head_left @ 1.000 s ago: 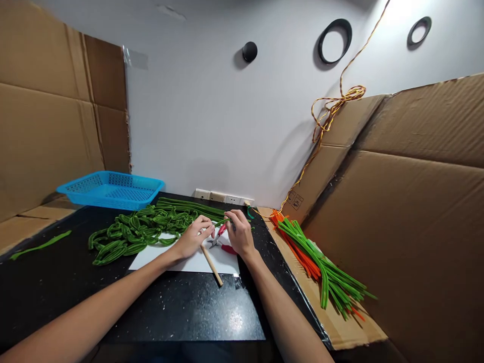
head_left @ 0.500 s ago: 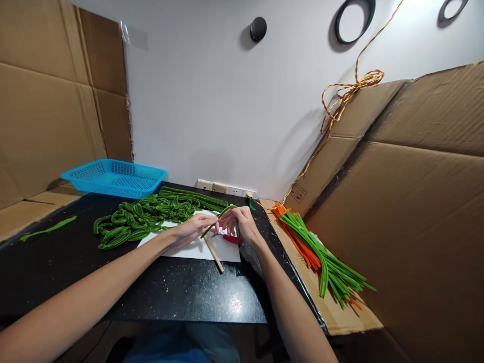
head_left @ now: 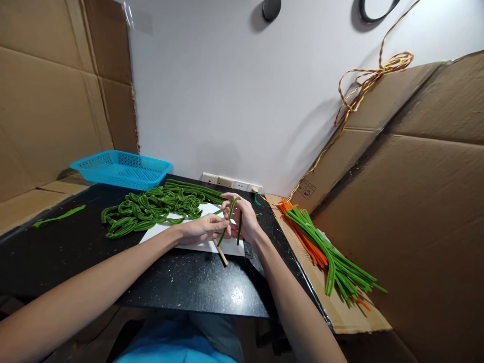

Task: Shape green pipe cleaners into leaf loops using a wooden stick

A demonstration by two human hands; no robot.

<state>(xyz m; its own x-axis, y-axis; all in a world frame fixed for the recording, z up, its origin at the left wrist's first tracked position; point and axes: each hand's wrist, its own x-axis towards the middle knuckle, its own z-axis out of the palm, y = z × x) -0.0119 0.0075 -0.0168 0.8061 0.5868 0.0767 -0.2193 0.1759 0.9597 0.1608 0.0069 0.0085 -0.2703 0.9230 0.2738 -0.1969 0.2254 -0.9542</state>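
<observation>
My two hands meet over a white sheet (head_left: 162, 235) on the black table (head_left: 75, 252). A green pipe cleaner (head_left: 231, 218) is bent into an arch between them. My right hand (head_left: 245, 219) pinches the top of the bend. My left hand (head_left: 202, 230) grips one leg of it lower down. A wooden stick (head_left: 221, 254) lies on the sheet just below my hands. A heap of looped green pipe cleaners (head_left: 149, 209) lies to the left of my hands.
A blue basket (head_left: 121, 169) stands at the back left. Straight green and orange pipe cleaners (head_left: 325, 252) lie on cardboard at the right. Cardboard panels wall both sides. A lone green piece (head_left: 58, 217) lies far left. An orange-yellow cord (head_left: 363, 85) hangs on the wall.
My hands left the red-handled pliers, which are now out of sight, and bent a straight green pipe cleaner into an arch. The camera tilted downward.
</observation>
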